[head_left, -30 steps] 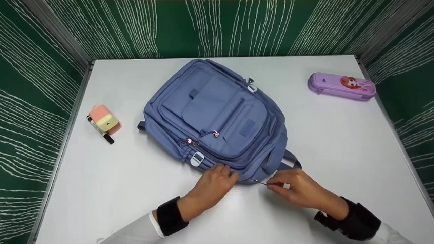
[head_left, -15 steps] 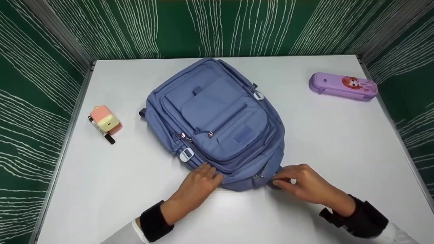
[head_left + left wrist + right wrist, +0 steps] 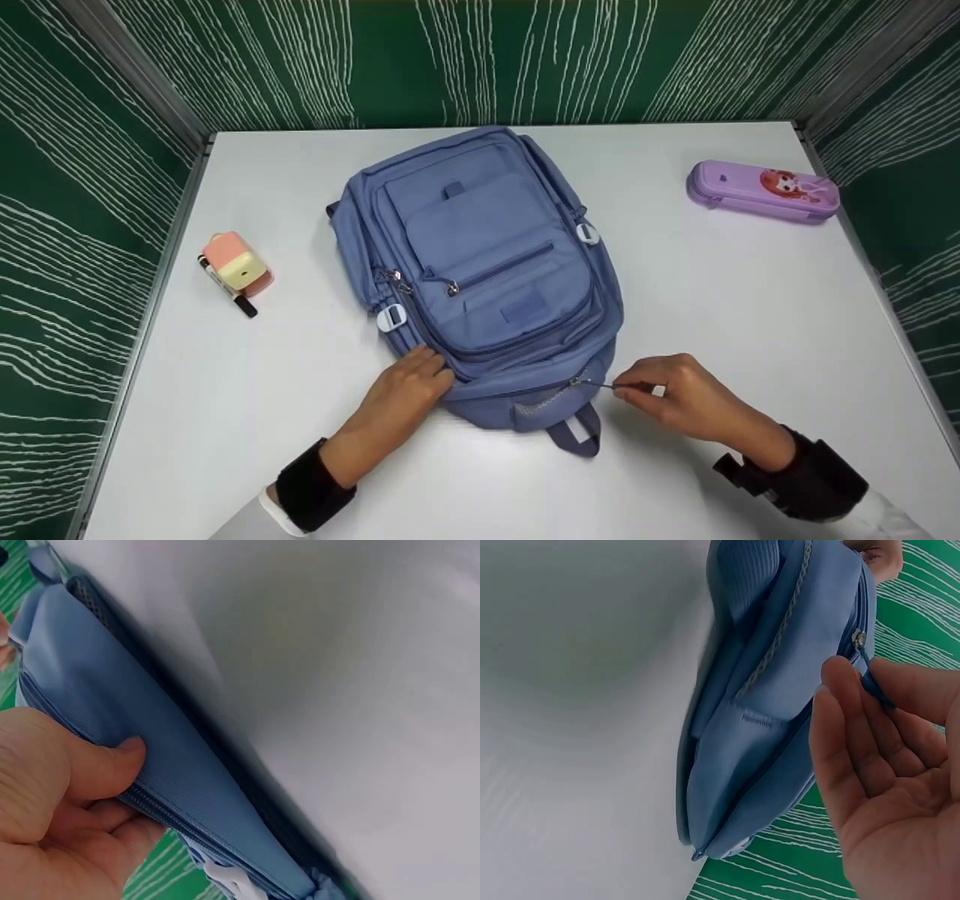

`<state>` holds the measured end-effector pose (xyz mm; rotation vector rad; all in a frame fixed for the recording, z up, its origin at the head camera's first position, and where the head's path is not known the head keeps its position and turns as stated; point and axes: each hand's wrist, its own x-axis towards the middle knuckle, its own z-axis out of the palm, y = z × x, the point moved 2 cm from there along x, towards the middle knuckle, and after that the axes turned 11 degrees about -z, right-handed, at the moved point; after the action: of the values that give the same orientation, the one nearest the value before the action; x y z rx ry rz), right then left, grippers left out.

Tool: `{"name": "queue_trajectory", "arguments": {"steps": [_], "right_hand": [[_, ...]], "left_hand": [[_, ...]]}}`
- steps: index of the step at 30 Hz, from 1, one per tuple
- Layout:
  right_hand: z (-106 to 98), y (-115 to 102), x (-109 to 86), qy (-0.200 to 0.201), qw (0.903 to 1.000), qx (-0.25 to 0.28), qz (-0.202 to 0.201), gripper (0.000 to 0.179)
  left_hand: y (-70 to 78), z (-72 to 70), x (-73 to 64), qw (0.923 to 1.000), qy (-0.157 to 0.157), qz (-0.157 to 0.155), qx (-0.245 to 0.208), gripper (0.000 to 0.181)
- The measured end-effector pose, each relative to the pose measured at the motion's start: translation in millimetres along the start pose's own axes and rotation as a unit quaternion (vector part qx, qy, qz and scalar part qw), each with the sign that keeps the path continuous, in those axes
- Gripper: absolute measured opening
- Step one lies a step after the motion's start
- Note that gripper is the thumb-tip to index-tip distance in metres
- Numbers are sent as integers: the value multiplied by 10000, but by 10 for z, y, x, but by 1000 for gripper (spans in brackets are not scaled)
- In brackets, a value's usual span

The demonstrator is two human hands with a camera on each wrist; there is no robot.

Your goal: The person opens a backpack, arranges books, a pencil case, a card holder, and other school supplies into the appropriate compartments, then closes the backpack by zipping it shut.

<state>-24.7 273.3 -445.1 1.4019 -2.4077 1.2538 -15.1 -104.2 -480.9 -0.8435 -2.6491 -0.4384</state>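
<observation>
A blue backpack [image 3: 495,232] lies front side up on the table, its carry handle [image 3: 589,442] at the near end. My left hand [image 3: 397,397] grips the bag's near left edge. In the left wrist view, the thumb [image 3: 124,765] presses the fabric beside the zipper [image 3: 154,806], with the fingers curled on the other side. At the near right corner, my right hand [image 3: 675,394] pinches a zipper pull cord [image 3: 874,688] between thumb and index finger. The cord runs taut from the metal zipper slider [image 3: 576,381].
A purple pencil case [image 3: 763,192] lies at the back right of the white table [image 3: 750,300]. On the left, a black-capped marker [image 3: 227,286] lies against a pink and yellow object [image 3: 236,261]. Green walls [image 3: 390,67] with white streaks stand around the table.
The backpack has turned clockwise, bringing its carry handle round to the near side. My left hand has moved left with the edge; my right hand has shifted slightly right, still pinching the pull cord.
</observation>
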Motion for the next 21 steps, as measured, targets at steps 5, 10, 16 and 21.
{"name": "queue_trajectory", "arguments": {"steps": [5, 10, 16, 21], "right_hand": [[-49, 27, -19, 49, 9997, -111, 191, 25], [-72, 61, -35, 78, 9995, -92, 294, 22], [-107, 92, -53, 128, 9989, -53, 455, 21], [-126, 148, -89, 177, 9978, -90, 634, 21]], "left_hand": [[-159, -57, 6, 9994, -214, -76, -262, 28], [-328, -112, 20, 9985, -396, -60, -376, 32], [-536, -155, 56, 9978, -497, 15, -436, 34], [-726, -187, 50, 9979, -531, -137, -353, 34]]}}
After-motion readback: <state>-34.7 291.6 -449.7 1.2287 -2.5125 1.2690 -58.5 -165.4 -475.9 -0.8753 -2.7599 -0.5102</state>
